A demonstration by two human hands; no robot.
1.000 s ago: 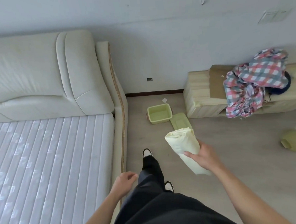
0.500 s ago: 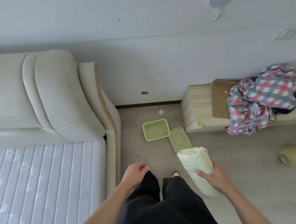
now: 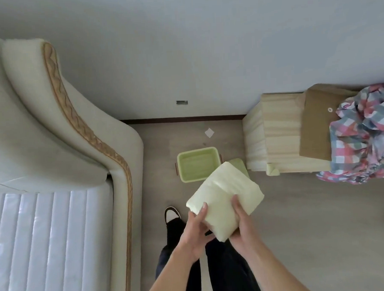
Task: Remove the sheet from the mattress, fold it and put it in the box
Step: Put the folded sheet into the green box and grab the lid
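Now both hands [image 3: 217, 228] around folded sheet [image 3: 224, 194]

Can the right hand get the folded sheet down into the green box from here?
Probably yes. The green box sits open on the floor, its lid off beside it; both the right hand and left hand hold the folded sheet just short of it.

Pale yellow-green folded fabric sheet [image 3: 225, 197] is sitting as a thick rectangular bundle, held off the floor, tilted, its far corner overlapping the box's near-right corner in view. Light green rectangular plastic box [image 3: 196, 164] is standing open and upright on the floor near the wall's baseboard, nothing visible inside. White quilted striped mattress [image 3: 52, 248] is lying bare, running along the bed frame's right edge.
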